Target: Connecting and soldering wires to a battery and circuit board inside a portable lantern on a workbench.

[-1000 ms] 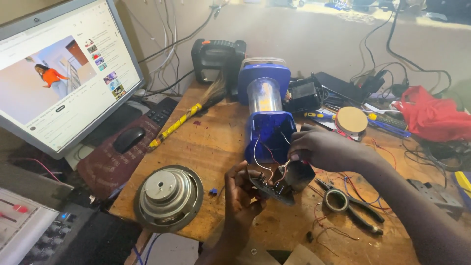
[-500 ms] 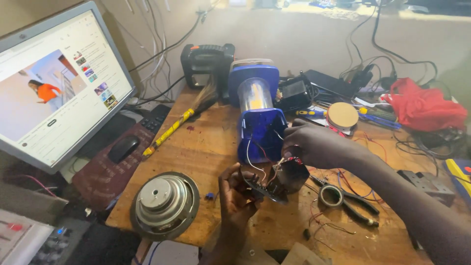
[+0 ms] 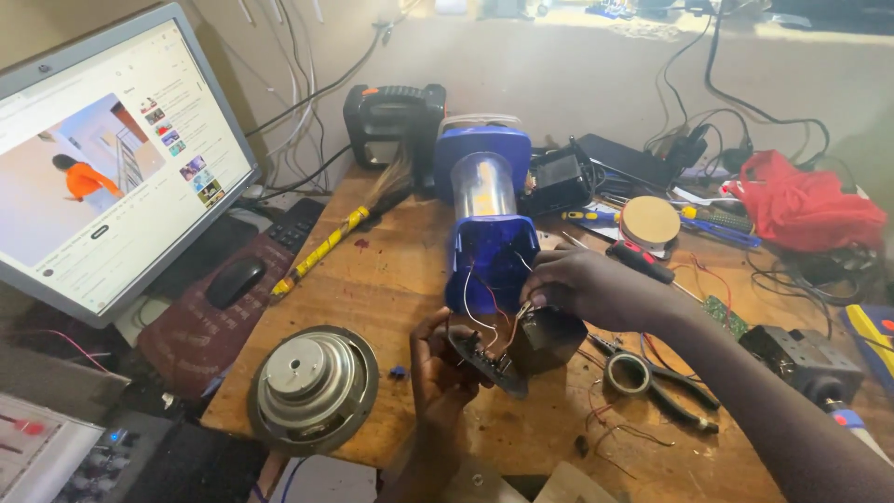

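Observation:
A blue lantern (image 3: 488, 214) with a clear middle tube lies on the wooden table (image 3: 391, 279), its open base toward me. Thin red, white and black wires run from the base to a dark circuit board (image 3: 484, 361) and a dark block-shaped battery (image 3: 549, 340). My left hand (image 3: 440, 365) grips the circuit board from below. My right hand (image 3: 582, 287) reaches in from the right, with its fingers pinched on the wires at the top of the battery.
A loose speaker driver (image 3: 313, 386) lies front left. A monitor (image 3: 102, 168), mouse (image 3: 235, 279) and keyboard stand left. A yellow-handled brush (image 3: 340, 233), black radio (image 3: 391, 121), pliers (image 3: 670, 382), tape roll (image 3: 629, 373), red cloth (image 3: 805, 205) and tools crowd the back and right.
The view has shifted slightly. My right hand's fingers have closed in on the wires above the battery, while my left hand keeps holding the board.

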